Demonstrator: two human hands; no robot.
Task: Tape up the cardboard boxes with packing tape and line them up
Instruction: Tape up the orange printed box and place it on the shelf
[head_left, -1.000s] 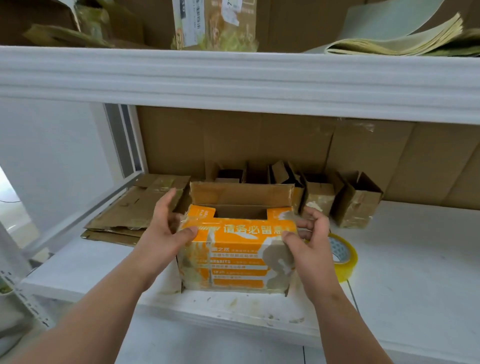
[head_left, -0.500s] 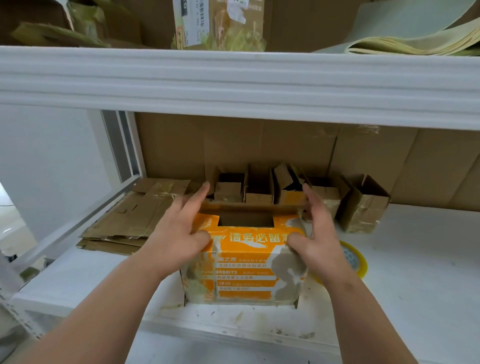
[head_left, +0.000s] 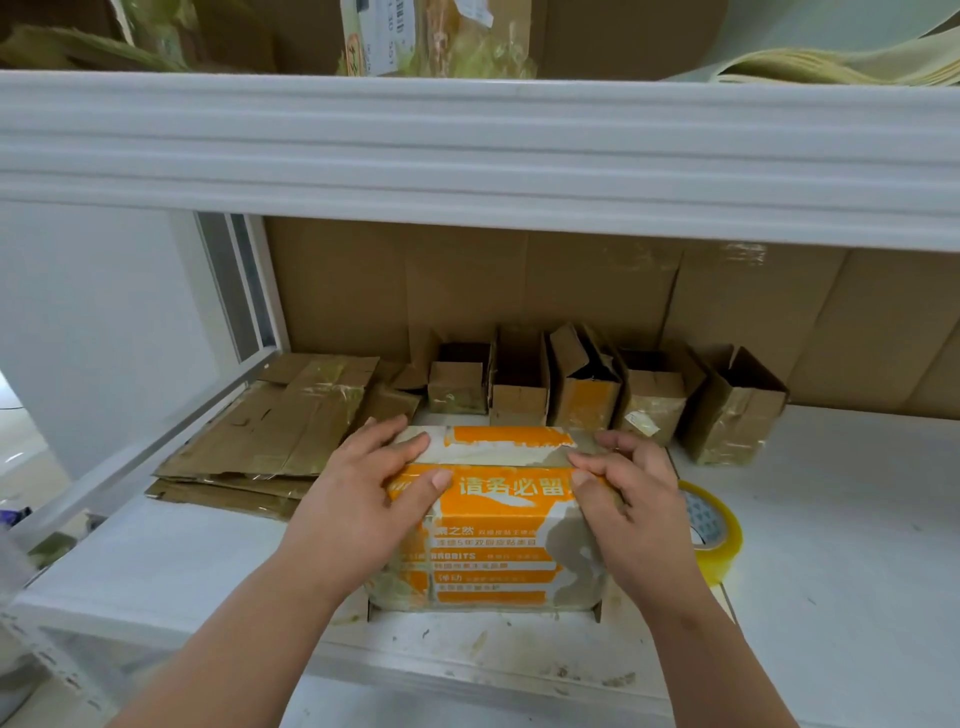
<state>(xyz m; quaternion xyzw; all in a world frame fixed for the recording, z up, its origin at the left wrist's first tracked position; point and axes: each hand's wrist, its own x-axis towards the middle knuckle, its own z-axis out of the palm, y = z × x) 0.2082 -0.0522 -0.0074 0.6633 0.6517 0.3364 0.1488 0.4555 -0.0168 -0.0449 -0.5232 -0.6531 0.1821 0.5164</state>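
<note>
The orange box (head_left: 493, 525) is a worn cardboard carton with white Chinese writing on its front. Much print is peeled away, so grey-brown patches show. Its top flaps are folded down and meet along a seam. It stands near the front edge of the white shelf (head_left: 831, 571).

The left hand (head_left: 363, 499) lies on the left top corner of the box, its fingers nearly straight and pressing the flaps down, with the thumb on the front face. The right hand (head_left: 628, 504) holds the right top corner, its fingers bent over the edge. The box is between the two hands.

Just beside the right hand lies a roll of tape (head_left: 711, 530). Behind the box a row of small boxes (head_left: 582, 395) stands along the back.
</note>
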